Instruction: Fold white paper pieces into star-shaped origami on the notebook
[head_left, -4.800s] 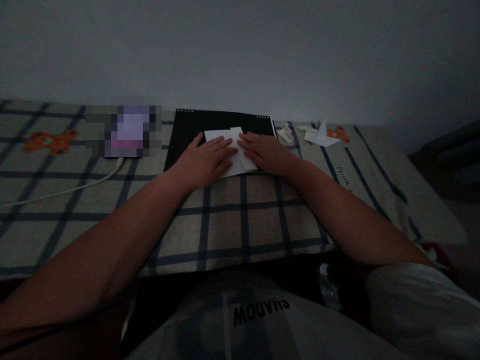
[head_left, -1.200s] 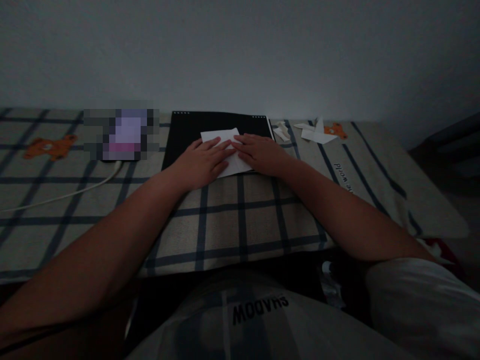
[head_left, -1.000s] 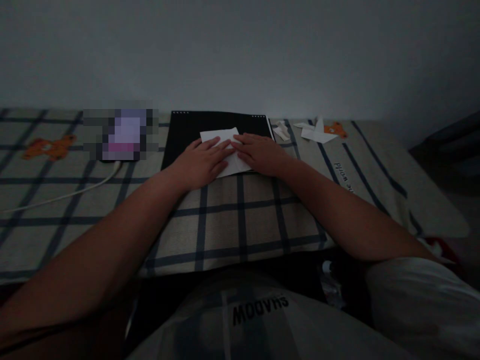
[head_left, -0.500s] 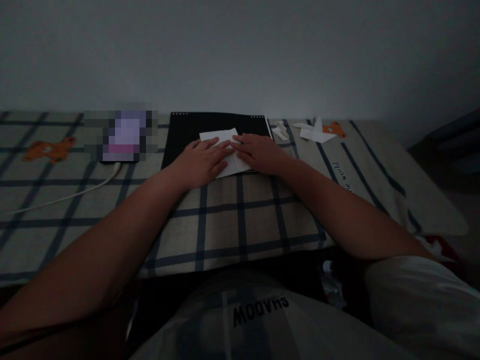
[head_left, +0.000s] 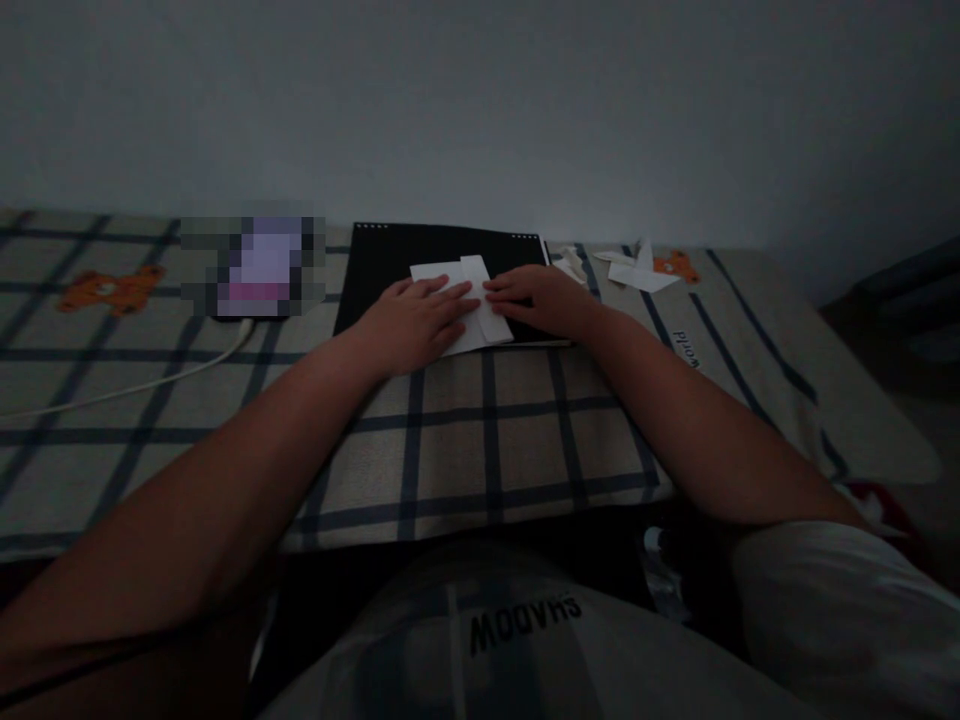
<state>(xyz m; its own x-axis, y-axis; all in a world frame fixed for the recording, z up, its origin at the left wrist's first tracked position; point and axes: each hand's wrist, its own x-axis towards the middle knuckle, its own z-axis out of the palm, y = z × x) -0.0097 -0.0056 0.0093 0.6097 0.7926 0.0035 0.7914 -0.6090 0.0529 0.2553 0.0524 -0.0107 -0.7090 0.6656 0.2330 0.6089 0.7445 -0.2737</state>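
Note:
A sheet of white paper (head_left: 493, 322) lies on a black notebook (head_left: 386, 250), with a folded strip running along its right side. My left hand (head_left: 415, 318) rests flat on the paper's left part, fingers spread, covering much of it. At the strip's right edge, the fingertips of my right hand (head_left: 544, 298) touch the paper. Those fingers are stretched out close together, and the thumb side is partly hidden. The paper is not lifted by either hand.
The table has a checked cloth (head_left: 450, 450). To the left lies a phone (head_left: 262, 265) with a white cable (head_left: 187, 372) plugged in. Right of the notebook are a folded paper piece (head_left: 643, 272) and a crumpled paper scrap (head_left: 573, 264). A wall (head_left: 480, 110) stands behind.
My right hand has shifted right, off the paper's middle to its right edge, uncovering the folded strip. My left hand stays on the paper. The whole view has shifted slightly.

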